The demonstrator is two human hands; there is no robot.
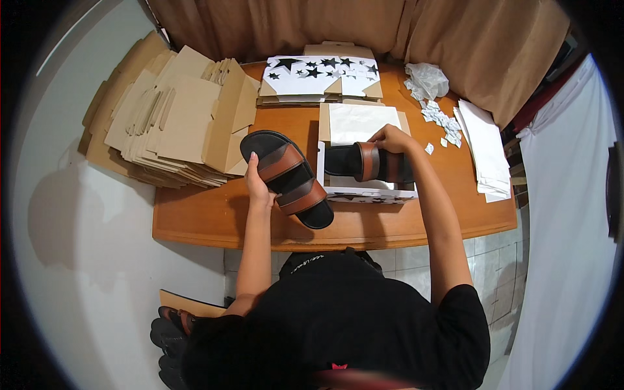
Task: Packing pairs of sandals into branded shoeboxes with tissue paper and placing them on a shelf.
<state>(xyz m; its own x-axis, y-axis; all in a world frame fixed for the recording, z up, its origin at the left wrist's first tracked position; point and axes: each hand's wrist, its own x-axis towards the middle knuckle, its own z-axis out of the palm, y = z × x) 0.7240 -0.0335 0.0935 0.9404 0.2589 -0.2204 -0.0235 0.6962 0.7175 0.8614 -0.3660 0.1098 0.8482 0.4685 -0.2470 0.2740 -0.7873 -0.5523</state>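
The person's left hand (261, 190) grips a black sandal (279, 164) with two brown-and-dark straps, its fingers wrapped around the left edge. The sandal is held tilted above the tabletop (201, 211), just left of an open box (335, 192). The right hand (392, 139) has its fingers closed on the far edge of a matching sandal (338, 161), beside its straps, within the box's walls; whether that sandal rests on the bottom cannot be told. Folded cardboard (185, 123) is piled at the left, star-printed cartons (302, 73) lie at the far side, and white sheets (484, 153) lie at the right.
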